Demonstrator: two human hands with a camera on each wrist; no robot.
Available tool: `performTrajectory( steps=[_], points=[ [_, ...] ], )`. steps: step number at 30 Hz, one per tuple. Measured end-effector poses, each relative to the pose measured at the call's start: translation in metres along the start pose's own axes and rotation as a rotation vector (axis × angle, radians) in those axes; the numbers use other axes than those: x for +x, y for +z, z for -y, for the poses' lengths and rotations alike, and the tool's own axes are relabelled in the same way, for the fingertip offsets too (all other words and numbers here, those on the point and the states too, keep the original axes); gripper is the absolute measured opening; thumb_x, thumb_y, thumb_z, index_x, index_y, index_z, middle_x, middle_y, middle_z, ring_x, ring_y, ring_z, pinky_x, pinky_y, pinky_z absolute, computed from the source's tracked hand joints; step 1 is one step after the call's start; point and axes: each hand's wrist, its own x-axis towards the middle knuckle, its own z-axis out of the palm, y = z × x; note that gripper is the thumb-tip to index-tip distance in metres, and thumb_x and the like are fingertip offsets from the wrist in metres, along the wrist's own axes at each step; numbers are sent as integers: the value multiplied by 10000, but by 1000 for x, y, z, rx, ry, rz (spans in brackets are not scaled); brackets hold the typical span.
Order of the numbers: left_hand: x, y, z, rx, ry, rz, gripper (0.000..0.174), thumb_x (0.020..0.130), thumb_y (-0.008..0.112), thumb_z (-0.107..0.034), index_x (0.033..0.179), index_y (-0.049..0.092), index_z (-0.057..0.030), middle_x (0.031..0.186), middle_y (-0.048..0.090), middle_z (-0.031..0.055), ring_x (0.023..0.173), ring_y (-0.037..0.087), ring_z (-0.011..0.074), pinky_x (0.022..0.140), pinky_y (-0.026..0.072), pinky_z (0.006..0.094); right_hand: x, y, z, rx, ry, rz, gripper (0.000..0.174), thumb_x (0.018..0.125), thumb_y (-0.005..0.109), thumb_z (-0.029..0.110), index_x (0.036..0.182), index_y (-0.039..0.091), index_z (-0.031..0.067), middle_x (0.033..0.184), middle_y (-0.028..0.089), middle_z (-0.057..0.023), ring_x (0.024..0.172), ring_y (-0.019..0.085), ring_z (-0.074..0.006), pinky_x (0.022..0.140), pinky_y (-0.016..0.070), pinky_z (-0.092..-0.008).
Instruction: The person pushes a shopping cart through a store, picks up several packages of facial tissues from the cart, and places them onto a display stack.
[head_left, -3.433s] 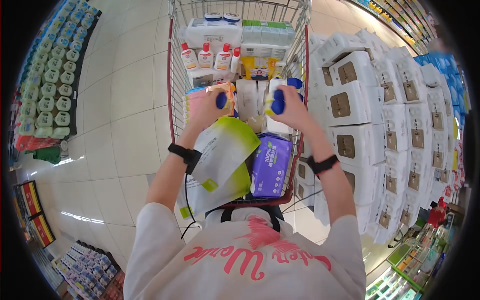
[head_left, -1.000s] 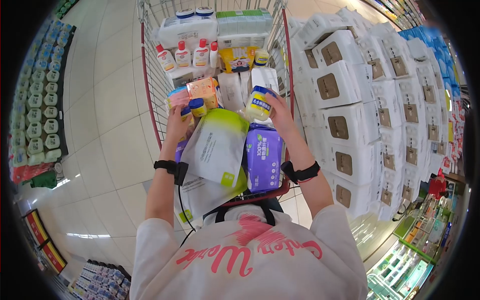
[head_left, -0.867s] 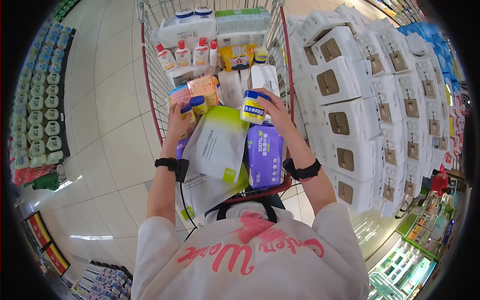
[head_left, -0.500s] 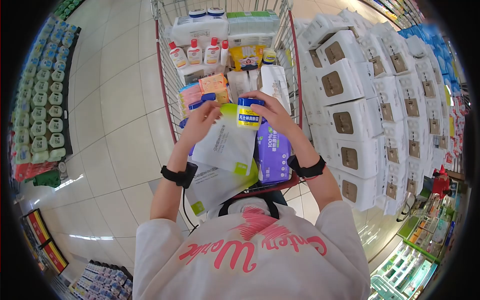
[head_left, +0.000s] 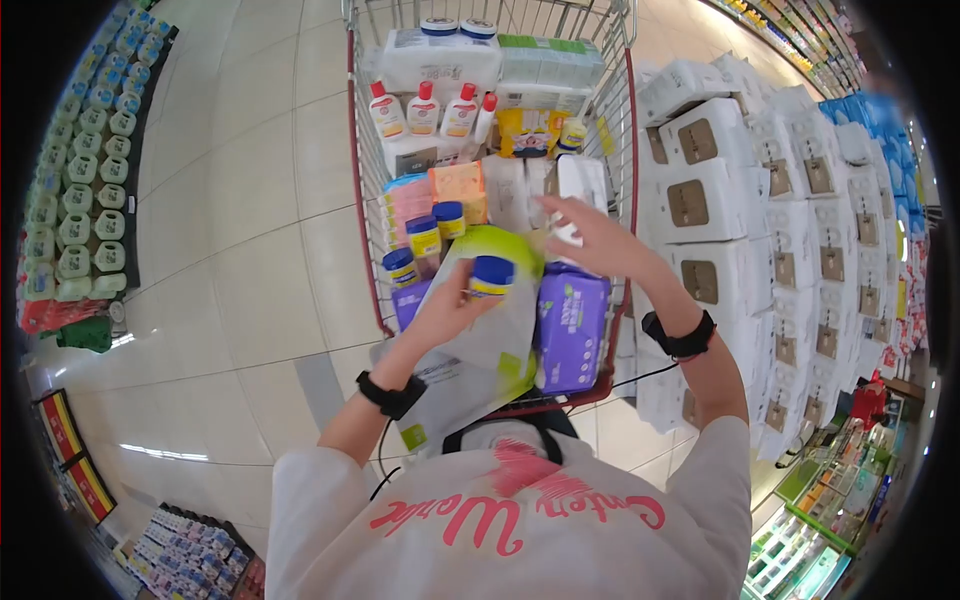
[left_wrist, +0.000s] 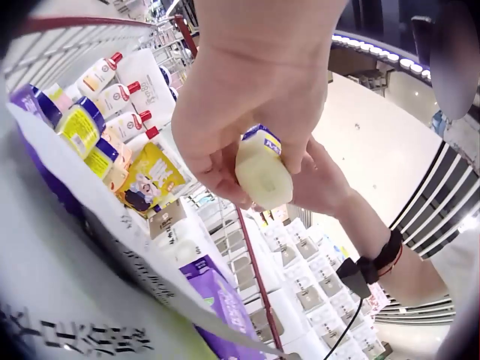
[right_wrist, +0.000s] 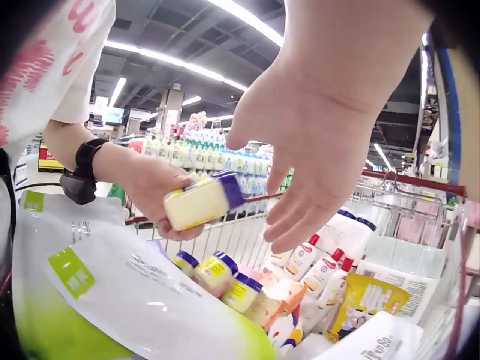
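Head view: one squat, pale-bodied plastic jar with a round deep-blue lid [head_left: 491, 276], carried in the left hand [head_left: 452, 308], fingers clamped about its side, above a glossy grey-white and lime-green plastic pouch [head_left: 490, 345]. Three matching blue-lidded, yellow-labelled jars [head_left: 424, 238]: between nine and eleven o'clock of it. Rectangular purple film-wrapped pack [head_left: 573, 325]: four o'clock. Right hand [head_left: 590, 238]: two o'clock, fingers apart, without contents. Left-wrist view: same jar, pale base towards the lens, left fingers closed on both sides; right hand at three o'clock, behind it. Right-wrist view: jar tilted, lid towards two o'clock; the three jars at five to six o'clock; right fingers straight, slightly spread. Handling note, by judgement: a smooth body called for a firm side hold, lid kept uncovered, wrist turned gently, clear of the neighbouring jars; the soft pouch offered doubtful footing.
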Motion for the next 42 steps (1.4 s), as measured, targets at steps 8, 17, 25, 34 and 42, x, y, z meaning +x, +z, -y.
performTrajectory(
  steps=[8, 17, 25, 34, 42],
  points=[
    [21, -60, 10, 205, -124, -468, 526, 784, 628, -58, 1231, 355, -7, 1141, 509, 174, 1003, 561, 265, 825, 442, 344, 129, -52, -159, -291, 259, -249, 559, 746, 656, 196, 1244, 455, 42, 1158, 534, -166, 1081, 512, -292, 919, 416, -365],
    [62, -77, 0, 679, -280, -418, 523, 808, 576, -64, 1246, 303, 19, 1163, 477, 271, 1046, 504, 428, 829, 443, 431, 192, 0, -240, -530, 448, -374, 434, 711, 629, 170, 1129, 545, 88, 1190, 492, -112, 1129, 462, -289, 935, 395, -366],
    [64, -74, 36, 713, -133, -556, 636, 818, 527, -29, 1358, 192, 1, 1391, 227, 231, 1251, 322, 388, 991, 342, 400, 206, -8, -230, -803, 485, -88, 325, 758, 585, 264, 1042, 618, 108, 1107, 582, -72, 1086, 497, -258, 842, 434, -410],
    [63, -75, 39, 699, -211, -501, 716, 786, 505, 35, 1393, 125, 8, 1417, 186, 236, 1305, 238, 392, 1042, 288, 396, 248, 22, -255, -992, 821, 331, 379, 813, 558, 195, 1185, 574, 123, 1182, 582, -30, 1030, 587, -237, 787, 464, -548],
    [62, -73, 38, 567, -256, -496, 720, 790, 508, 25, 1404, 136, -40, 1405, 232, 219, 1314, 228, 378, 1052, 266, 397, 250, 32, -255, -1095, 866, 514, 422, 794, 604, 213, 1203, 560, 117, 1235, 549, -29, 1083, 554, -257, 875, 409, -574]
  ],
)
